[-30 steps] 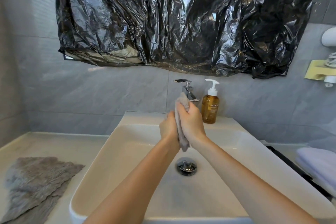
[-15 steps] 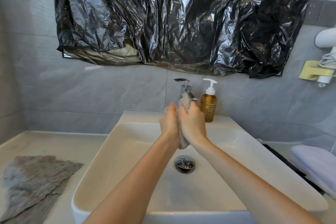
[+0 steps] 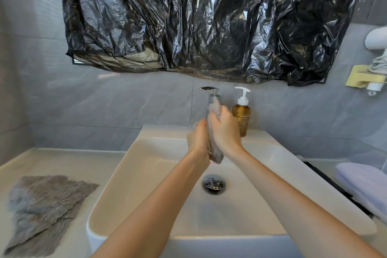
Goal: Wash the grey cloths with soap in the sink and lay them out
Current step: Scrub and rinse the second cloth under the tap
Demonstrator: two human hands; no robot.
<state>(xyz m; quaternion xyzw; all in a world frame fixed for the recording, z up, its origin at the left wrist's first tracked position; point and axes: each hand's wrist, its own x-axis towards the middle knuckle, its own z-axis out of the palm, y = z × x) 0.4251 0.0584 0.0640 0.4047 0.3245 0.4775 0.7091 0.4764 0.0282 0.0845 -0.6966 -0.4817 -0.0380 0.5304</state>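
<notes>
A bunched grey cloth [image 3: 215, 111] stands upright between my two hands above the white sink [image 3: 129, 174], in front of the chrome tap [image 3: 211, 91]. My left hand [image 3: 198, 138] and my right hand [image 3: 225, 130] press it palm to palm, fingers curled round it; its top and bottom ends stick out. An amber soap pump bottle [image 3: 241, 114] stands right of the tap on the sink's back ledge. Flat on the counter at the left lie other grey cloths [image 3: 46, 209], overlapping.
A crumpled black plastic sheet [image 3: 209, 23] covers the wall above the sink. The drain plug [image 3: 214, 183] sits in the basin below my hands. A folded pale lilac towel [image 3: 364, 184] lies on the right. A yellow wall holder [image 3: 364, 78] hangs at the far right.
My hands have kept rubbing the cloth between them; the right hand has slid up and the left down a little. The camera has tilted slightly.
</notes>
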